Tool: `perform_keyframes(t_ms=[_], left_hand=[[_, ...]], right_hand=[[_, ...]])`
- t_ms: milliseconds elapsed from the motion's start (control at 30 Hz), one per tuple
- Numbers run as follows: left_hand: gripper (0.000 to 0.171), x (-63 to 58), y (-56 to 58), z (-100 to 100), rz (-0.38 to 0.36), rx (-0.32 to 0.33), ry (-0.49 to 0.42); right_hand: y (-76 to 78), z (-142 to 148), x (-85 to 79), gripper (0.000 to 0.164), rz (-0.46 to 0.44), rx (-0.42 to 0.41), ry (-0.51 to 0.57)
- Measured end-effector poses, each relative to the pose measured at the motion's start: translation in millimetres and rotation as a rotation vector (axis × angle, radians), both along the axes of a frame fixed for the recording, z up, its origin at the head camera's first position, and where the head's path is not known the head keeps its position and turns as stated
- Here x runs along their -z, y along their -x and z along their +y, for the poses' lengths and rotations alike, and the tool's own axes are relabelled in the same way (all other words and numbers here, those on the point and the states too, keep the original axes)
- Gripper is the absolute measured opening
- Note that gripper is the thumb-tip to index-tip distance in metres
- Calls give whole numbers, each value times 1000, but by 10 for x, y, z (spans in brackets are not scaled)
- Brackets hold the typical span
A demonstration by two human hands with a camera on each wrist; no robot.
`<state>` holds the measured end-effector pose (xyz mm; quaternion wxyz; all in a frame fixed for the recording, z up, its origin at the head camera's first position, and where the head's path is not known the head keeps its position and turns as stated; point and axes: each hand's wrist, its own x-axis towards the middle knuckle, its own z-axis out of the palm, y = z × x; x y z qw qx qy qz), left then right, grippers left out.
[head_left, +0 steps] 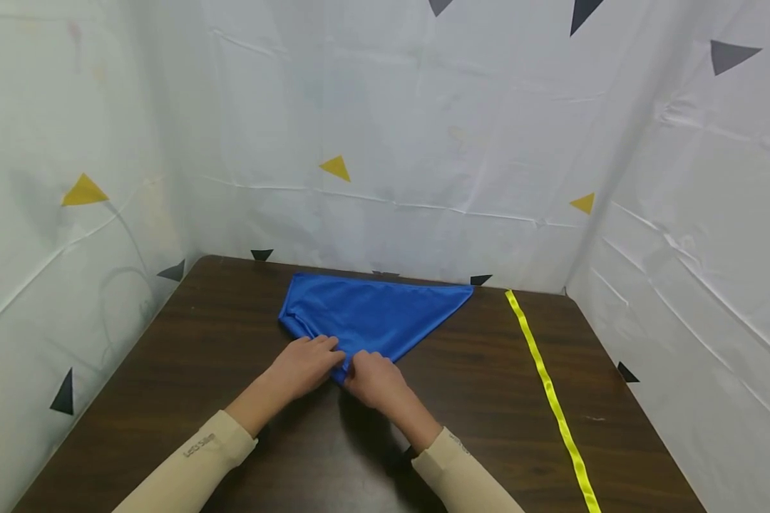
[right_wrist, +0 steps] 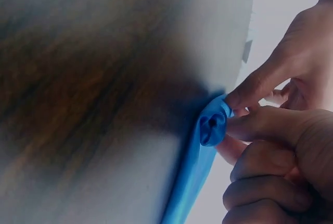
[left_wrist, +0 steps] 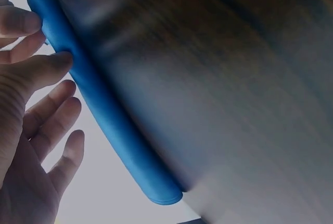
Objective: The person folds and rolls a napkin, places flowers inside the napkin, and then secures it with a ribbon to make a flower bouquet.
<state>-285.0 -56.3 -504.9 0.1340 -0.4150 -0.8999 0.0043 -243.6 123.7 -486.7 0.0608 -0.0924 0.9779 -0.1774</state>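
A shiny blue cloth (head_left: 378, 310) lies flat near the far table edge, its near left side turned into a narrow roll (left_wrist: 112, 112). Over that roll, towards its near end, is my left hand (head_left: 308, 363). Its thumb lies along the roll in the left wrist view, the other fingers loosely bent beyond it. My right hand (head_left: 375, 379) pinches the near tip between thumb and forefinger, with its remaining fingers curled in. In the right wrist view the roll's end (right_wrist: 212, 129) shows as a coil. Both hands are close together.
A yellow ribbon (head_left: 552, 395) runs lengthwise down the right side of the dark wooden table (head_left: 475, 406). White sheeting (head_left: 385, 107) with yellow, grey and black triangles hangs behind the table and on both sides.
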Motion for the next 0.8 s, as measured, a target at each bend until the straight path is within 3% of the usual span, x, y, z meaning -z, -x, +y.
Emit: perform_keyframes(t_ms=[167, 533, 800], left_hand=[[8, 27, 38, 18, 1, -9, -2], [7, -50, 64, 71, -106, -33, -9], [7, -67, 73, 57, -151, -23, 3]], right_hand=[[-7, 0, -20, 7, 41, -9, -19], [-53, -54, 53, 20, 134, -18, -155], [-27, -20, 31, 28, 111, -14, -102]])
